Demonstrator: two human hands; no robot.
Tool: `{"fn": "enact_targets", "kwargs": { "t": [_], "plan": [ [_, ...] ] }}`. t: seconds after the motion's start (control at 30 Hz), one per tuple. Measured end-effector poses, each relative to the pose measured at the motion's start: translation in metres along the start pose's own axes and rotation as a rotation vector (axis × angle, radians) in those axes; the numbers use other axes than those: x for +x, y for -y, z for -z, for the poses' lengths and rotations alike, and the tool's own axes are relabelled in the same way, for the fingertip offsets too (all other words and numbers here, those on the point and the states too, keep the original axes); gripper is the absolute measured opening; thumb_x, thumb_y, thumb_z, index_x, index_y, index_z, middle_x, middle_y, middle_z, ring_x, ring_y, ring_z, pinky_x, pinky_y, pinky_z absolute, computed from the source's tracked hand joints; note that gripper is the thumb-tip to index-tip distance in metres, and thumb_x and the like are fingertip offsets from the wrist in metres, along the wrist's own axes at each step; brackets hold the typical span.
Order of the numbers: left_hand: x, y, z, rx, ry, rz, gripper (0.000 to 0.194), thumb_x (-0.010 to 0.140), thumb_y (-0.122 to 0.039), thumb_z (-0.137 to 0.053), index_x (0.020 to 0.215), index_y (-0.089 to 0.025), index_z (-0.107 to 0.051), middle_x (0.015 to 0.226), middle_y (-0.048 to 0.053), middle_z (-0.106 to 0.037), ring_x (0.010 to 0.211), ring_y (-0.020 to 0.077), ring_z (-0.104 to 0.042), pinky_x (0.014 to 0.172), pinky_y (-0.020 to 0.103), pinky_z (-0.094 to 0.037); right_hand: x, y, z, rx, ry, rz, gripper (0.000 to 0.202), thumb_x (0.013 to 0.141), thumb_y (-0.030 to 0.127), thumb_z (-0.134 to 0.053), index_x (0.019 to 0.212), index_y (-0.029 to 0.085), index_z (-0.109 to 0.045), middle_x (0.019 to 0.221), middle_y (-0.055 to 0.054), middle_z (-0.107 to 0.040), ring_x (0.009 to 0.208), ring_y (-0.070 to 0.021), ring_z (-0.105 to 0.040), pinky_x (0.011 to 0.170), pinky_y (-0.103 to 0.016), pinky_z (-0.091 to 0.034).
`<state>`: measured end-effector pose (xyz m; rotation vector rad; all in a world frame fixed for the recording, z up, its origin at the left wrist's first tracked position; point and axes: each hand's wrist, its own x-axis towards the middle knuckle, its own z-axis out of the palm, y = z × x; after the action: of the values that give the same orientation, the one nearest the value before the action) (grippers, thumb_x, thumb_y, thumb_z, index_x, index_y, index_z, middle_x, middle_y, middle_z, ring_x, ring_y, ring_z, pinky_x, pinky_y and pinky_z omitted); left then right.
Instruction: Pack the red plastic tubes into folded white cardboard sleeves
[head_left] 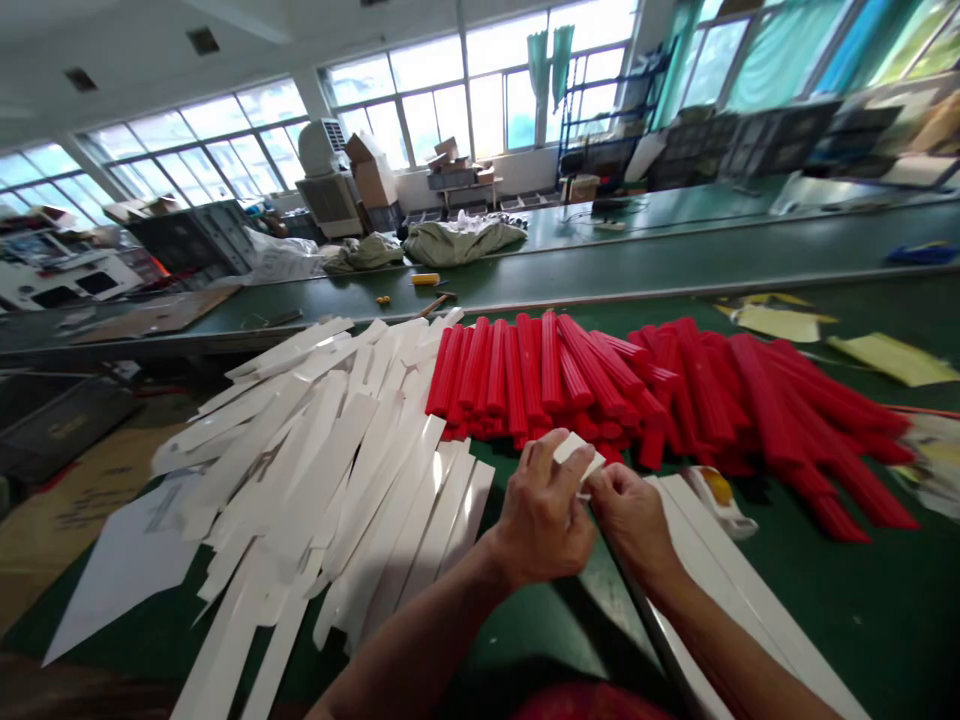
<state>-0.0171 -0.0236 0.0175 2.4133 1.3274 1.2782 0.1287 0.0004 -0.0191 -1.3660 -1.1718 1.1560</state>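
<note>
Near the middle of the green table, my left hand point(541, 512) is closed with its fingers around a small white piece point(574, 450), which looks like the end of a thin strip or card. My right hand point(631, 518) pinches the near right edge of this same piece. Most of it is hidden by the fingers. Long white panels point(724, 575) lie just right of my right hand. Beyond both hands is a pile of red ribbed tubes point(551, 365). A heap of flat white strips point(330, 450) spreads out left of my left hand.
A tape dispenser point(721, 495) with yellowish tape stands beside the white panels. Yellow sheets point(896, 357) lie at the right. Behind the piles, a hammer point(439, 303) and a yellow roll point(425, 279) rest on a long green bench point(637, 262).
</note>
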Motion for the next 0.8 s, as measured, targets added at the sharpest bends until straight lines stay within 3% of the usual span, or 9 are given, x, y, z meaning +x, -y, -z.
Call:
{"fn": "enact_targets", "kwargs": {
  "t": [0.1, 0.2, 0.3, 0.37, 0.43, 0.5, 0.6, 0.7, 0.8],
  "plan": [
    [-0.003, -0.002, 0.001, -0.007, 0.006, 0.035, 0.065, 0.066, -0.013, -0.055, 0.131, -0.008, -0.051, 0.136, 0.020, -0.044, 0.121, 0.0322, -0.049, 0.104, 0.047, -0.044, 0.012, -0.028, 0.001, -0.223, -0.064, 0.303, 0.045, 0.069, 0.057, -0.067, 0.086, 0.019, -0.050, 0.069, 0.001, -0.053, 0.058, -0.0138, -0.051, 0.054, -0.027, -0.045],
    [-0.001, -0.006, 0.003, -0.035, 0.007, 0.053, 0.062, 0.071, -0.017, -0.055, 0.131, -0.007, -0.050, 0.137, 0.021, -0.043, 0.125, 0.0326, -0.047, 0.107, 0.046, -0.041, 0.016, -0.056, 0.002, -0.422, 0.064, 0.483, 0.044, 0.072, 0.052, -0.060, 0.100, 0.019, -0.048, 0.086, -0.006, -0.061, 0.074, -0.0207, -0.059, 0.064, -0.033, -0.049],
    [-0.001, -0.005, 0.002, -0.079, 0.034, 0.066, 0.066, 0.078, -0.032, -0.058, 0.139, -0.010, -0.044, 0.143, 0.020, -0.037, 0.130, 0.0331, -0.044, 0.106, 0.046, -0.042, 0.016, -0.073, 0.000, -0.550, 0.148, 0.418, 0.040, 0.075, 0.049, -0.054, 0.101, 0.020, -0.044, 0.084, -0.009, -0.063, 0.073, -0.0238, -0.062, 0.059, -0.033, -0.047],
    [-0.010, 0.006, -0.001, -0.068, 0.023, 0.133, 0.074, 0.083, -0.046, -0.056, 0.145, -0.013, -0.034, 0.146, 0.020, -0.033, 0.131, 0.0324, -0.043, 0.104, 0.046, -0.044, 0.017, -0.071, 0.000, -0.667, 0.164, 0.374, 0.043, 0.076, 0.051, -0.052, 0.102, 0.018, -0.042, 0.082, -0.010, -0.064, 0.071, -0.0254, -0.063, 0.057, -0.032, -0.045],
    [-0.031, 0.024, -0.008, 0.053, -0.033, 0.303, 0.074, 0.087, -0.051, -0.053, 0.146, -0.014, -0.030, 0.142, 0.019, -0.037, 0.128, 0.0307, -0.045, 0.102, 0.046, -0.044, 0.020, -0.063, 0.001, -0.848, 0.217, 0.349, 0.045, 0.078, 0.052, -0.051, 0.102, 0.014, -0.043, 0.080, -0.012, -0.064, 0.073, -0.0275, -0.065, 0.059, -0.032, -0.043],
    [-0.063, 0.048, -0.017, 0.307, -0.068, 0.555, 0.062, 0.089, -0.047, -0.054, 0.138, -0.013, -0.039, 0.127, 0.017, -0.049, 0.120, 0.0299, -0.049, 0.101, 0.047, -0.043, 0.022, -0.057, 0.004, -1.034, 0.315, 0.296, 0.043, 0.081, 0.049, -0.050, 0.102, 0.010, -0.046, 0.078, -0.015, -0.065, 0.075, -0.0295, -0.066, 0.062, -0.033, -0.042],
    [-0.116, 0.078, -0.031, 0.691, 0.260, 0.782, 0.053, 0.083, -0.046, -0.064, 0.123, -0.013, -0.053, 0.112, 0.014, -0.055, 0.108, 0.0321, -0.053, 0.091, 0.046, -0.044, 0.023, -0.064, 0.005, -1.205, 0.505, 0.147, 0.042, 0.081, 0.039, -0.053, 0.106, 0.005, -0.051, 0.086, -0.021, -0.068, 0.083, -0.0323, -0.068, 0.067, -0.033, -0.043],
    [-0.153, 0.093, -0.043, 0.744, 0.360, 0.812, 0.047, 0.073, -0.029, -0.074, 0.113, -0.011, -0.058, 0.102, 0.014, -0.057, 0.098, 0.0339, -0.055, 0.086, 0.047, -0.043, 0.020, -0.087, 0.000, -1.256, 0.596, 0.035, 0.045, 0.078, 0.034, -0.056, 0.109, 0.002, -0.053, 0.097, -0.025, -0.068, 0.092, -0.0347, -0.068, 0.071, -0.035, -0.045],
    [-0.166, 0.094, -0.051, 0.730, 0.375, 0.789, 0.038, 0.077, -0.014, -0.064, 0.114, -0.011, -0.056, 0.100, 0.013, -0.057, 0.095, 0.0316, -0.055, 0.084, 0.044, -0.043, 0.019, -0.106, -0.005, -1.266, 0.600, 0.023, 0.046, 0.078, 0.033, -0.055, 0.111, 0.001, -0.054, 0.101, -0.025, -0.068, 0.097, -0.0362, -0.067, 0.075, -0.037, -0.047]
  ]
}}
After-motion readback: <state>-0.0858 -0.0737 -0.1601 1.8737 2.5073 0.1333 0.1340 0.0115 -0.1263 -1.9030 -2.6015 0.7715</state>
